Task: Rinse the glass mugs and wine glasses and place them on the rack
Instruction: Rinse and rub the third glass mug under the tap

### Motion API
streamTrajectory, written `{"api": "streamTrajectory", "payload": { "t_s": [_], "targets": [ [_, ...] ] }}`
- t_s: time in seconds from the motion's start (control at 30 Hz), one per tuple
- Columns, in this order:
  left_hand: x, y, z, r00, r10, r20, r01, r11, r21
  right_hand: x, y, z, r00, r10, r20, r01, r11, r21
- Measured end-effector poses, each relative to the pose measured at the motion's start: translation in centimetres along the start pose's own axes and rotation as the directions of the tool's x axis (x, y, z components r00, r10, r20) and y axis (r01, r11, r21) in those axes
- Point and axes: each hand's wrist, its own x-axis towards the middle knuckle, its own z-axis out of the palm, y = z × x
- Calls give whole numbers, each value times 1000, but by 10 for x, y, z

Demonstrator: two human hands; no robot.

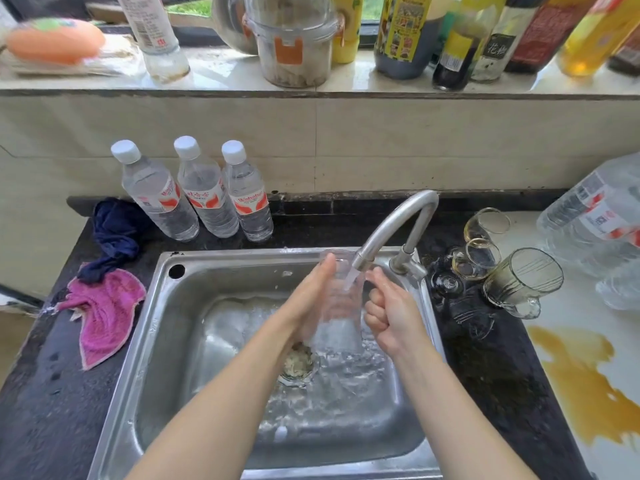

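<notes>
A clear glass mug (341, 299) is held upright over the steel sink (166, 327), under the running tap (394, 230). Water streams into it and spills over into the basin. My right hand (389, 313) is closed around the mug's handle. My left hand (311, 299) lies flat against the mug's left side. To the right of the sink, on the dark counter, stand two wine glasses (483, 237) and another glass mug (523, 282), all tilted in this wide view. A further glass (472, 317) lies on the counter just below them.
Three water bottles (204, 195) stand behind the sink. A pink cloth (104, 313) and a dark blue cloth (116, 233) lie at its left. A large water jug (595, 216) sits far right above a yellow-brown stain (581, 382). Bottles and jars line the windowsill (311, 86).
</notes>
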Motion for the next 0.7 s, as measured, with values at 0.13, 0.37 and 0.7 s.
{"api": "streamTrajectory", "payload": {
  "t_s": [0.13, 0.37, 0.7],
  "targets": [
    [-9, -10, 9, 983, -79, -167, 61, 992, -110, 17, 6, -4, 999, 50, 0, -47, 929, -368],
    [-1, -8, 29, 809, 180, -559, -64, 973, 221, -8, 37, 26, 925, -295, 240, 373, 580, -725],
    [-24, -31, 41, 891, 404, -208, -209, 771, 602, 7, 10, 8, 985, 21, 170, 69, 861, -504]
  ]
}}
